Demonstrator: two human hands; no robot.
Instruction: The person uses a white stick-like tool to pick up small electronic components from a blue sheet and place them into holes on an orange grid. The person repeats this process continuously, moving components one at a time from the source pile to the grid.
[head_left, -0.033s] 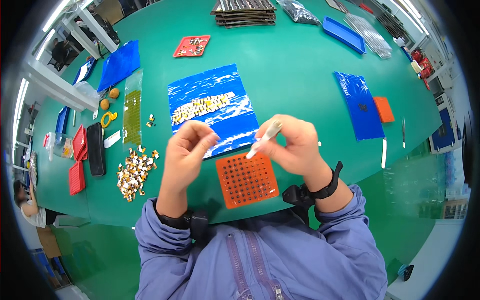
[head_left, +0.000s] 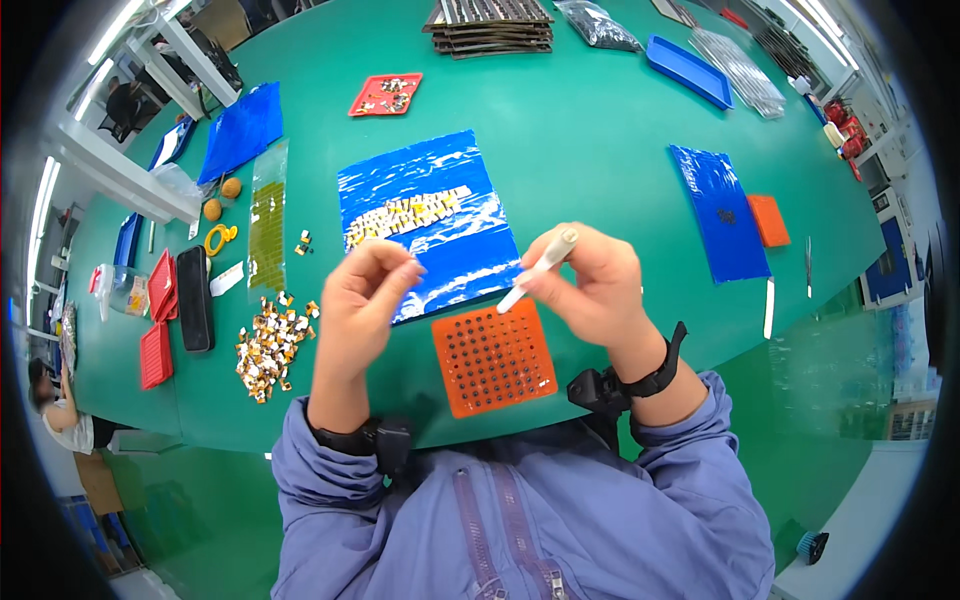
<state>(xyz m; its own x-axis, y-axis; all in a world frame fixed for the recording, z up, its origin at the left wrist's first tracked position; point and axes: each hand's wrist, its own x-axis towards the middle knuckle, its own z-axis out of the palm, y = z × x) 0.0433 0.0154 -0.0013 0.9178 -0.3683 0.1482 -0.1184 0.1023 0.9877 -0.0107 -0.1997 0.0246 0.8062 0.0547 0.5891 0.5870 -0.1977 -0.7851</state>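
A slim white pen-shaped tool (head_left: 532, 276) is gripped in my right hand (head_left: 592, 280), its tip slanting down over the far edge of an orange tray (head_left: 548, 385). Rows of small dark round pieces sit in that tray. My left hand (head_left: 362, 300) hovers to the tray's left, thumb and forefinger pinched together; anything between them is too small to make out. Just beyond both hands lies a blue film-covered sheet (head_left: 440, 265), with rows of small white and yellow pieces (head_left: 405, 215) across its middle.
Left of my hands is a loose heap of white and brown pieces (head_left: 272, 345), near a black case (head_left: 194, 300) and red trays (head_left: 156, 355). A red tray (head_left: 366, 104) of parts sits farther off. To the right lie another blue sheet (head_left: 715, 240) and an orange block (head_left: 768, 220).
My left hand has shifted slightly left, away from the blue sheet's near edge. The right hand and the white tool have moved only a little.
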